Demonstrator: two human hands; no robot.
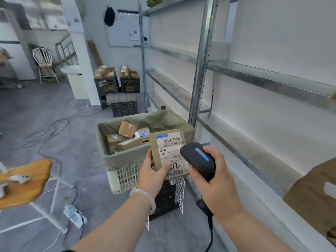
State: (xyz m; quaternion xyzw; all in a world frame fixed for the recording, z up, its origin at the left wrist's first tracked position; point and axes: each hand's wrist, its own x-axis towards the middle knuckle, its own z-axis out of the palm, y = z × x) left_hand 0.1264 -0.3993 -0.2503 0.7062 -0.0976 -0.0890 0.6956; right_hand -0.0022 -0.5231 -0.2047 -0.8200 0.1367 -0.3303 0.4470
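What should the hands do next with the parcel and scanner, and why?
Probably aim the scanner at the top barcode on the parcel. The right hand grips the scanner close beside that barcode, and the left hand holds the parcel up with it showing.

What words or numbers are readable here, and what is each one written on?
"530- 05 094": printed under the top barcode on the parcel held by the left hand.
"12": handwritten low on that parcel's label.
"8元": bold print at the label's bottom edge.
Too blurred: the label's blue logo and small print, labels on the boxes in the basket, papers on the whiteboard.
The scanner in the right hand shows nothing legible.
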